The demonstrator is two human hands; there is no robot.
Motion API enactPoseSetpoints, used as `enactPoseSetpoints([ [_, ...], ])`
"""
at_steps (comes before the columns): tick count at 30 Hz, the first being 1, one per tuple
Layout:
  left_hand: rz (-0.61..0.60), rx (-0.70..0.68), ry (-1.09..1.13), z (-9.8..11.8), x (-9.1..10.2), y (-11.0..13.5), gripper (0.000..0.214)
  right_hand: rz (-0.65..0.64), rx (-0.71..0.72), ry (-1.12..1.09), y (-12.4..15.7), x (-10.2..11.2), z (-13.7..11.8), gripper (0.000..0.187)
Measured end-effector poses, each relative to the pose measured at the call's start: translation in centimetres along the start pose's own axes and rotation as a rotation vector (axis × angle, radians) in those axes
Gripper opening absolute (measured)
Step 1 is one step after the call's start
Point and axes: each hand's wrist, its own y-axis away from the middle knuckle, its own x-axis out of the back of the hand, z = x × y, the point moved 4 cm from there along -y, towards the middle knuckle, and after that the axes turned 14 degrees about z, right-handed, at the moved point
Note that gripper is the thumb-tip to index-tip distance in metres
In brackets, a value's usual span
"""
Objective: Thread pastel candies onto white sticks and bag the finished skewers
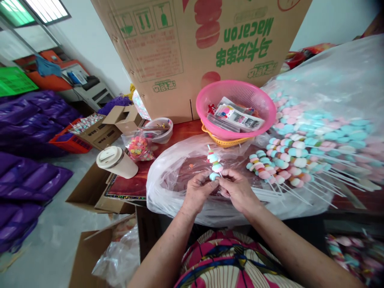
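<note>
While your left hand (197, 191) and right hand (238, 190) hold a marshmallow skewer (214, 158) in a fingertip grip, similar skewers (282, 163) lie at its three o'clock.

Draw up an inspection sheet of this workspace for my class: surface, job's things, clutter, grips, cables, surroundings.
Surface: red-brown table, partly covered by clear plastic.
Job's things: one pastel candy skewer in hand; piled skewers on the picture's right.
Clutter: lidded cup, bag of small colourful pieces, whitish bowl, pink basket of printed packets above a yellow basket.
Grips: left grip and right grip both pinch the candy skewer's lower part.
Cables: nothing seen.
Surroundings: large cardboard box behind the baskets; purple bags at the picture's left.
</note>
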Motion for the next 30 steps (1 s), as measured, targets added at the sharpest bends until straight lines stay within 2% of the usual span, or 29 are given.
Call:
enactPoseSetpoints([
  [2, 0.100, 0.048, 0.030, -0.2, 0.6, -0.4, 0.030, -0.023, 0.020, 0.065, 0.2, 0.9, -0.2, 0.035],
  [4, 0.225, 0.069, 0.051, -0.1, 1.4, -0.8, 0.032, -0.017, 0.118, 0.250, 0.9, 2.6, -0.7, 0.030],
  [7, 0.328, -0.001, 0.011, 0.5, 2.2, -1.1, 0.029, -0.029, 0.398, 0.670, 2.6, 5.0, -1.5, 0.025],
  [9, 0.351, -0.076, -0.059, 0.7, 2.3, -1.3, 0.025, -0.058, 0.558, 0.839, 3.7, 5.7, -1.6, 0.022],
  [13, 0.381, -0.220, -0.267, 0.6, 2.2, -1.3, 0.021, -0.063, 0.752, 0.954, 4.6, 5.3, -1.4, 0.023],
  [16, 0.383, -0.357, -0.533, 0.8, 2.3, -1.0, 0.025, -0.067, 0.835, 1.051, 4.5, 4.7, -1.4, 0.026],
  [20, 0.319, -0.657, -0.891, 1.5, 2.0, -0.4, 0.028, -0.057, 0.884, 1.185, 4.4, 4.2, -1.5, 0.028],
  [23, 0.290, -0.771, -0.971, 1.4, 2.0, -0.1, 0.029, -0.081, 0.861, 1.218, 4.6, 3.6, -1.0, 0.026],
  [26, 0.304, -0.736, -0.929, 1.1, 2.5, -0.2, 0.029, -0.096, 0.804, 1.197, 4.6, 3.2, -0.2, 0.026],
  [28, 0.258, -0.608, -0.801, 1.0, 2.9, -0.6, 0.024, -0.092, 0.752, 1.170, 4.4, 3.3, 0.1, 0.027],
  [30, 0.196, -0.416, -0.598, 0.8, 3.1, -1.1, 0.016, -0.081, 0.719, 1.132, 4.3, 3.5, 0.0, 0.028],
])
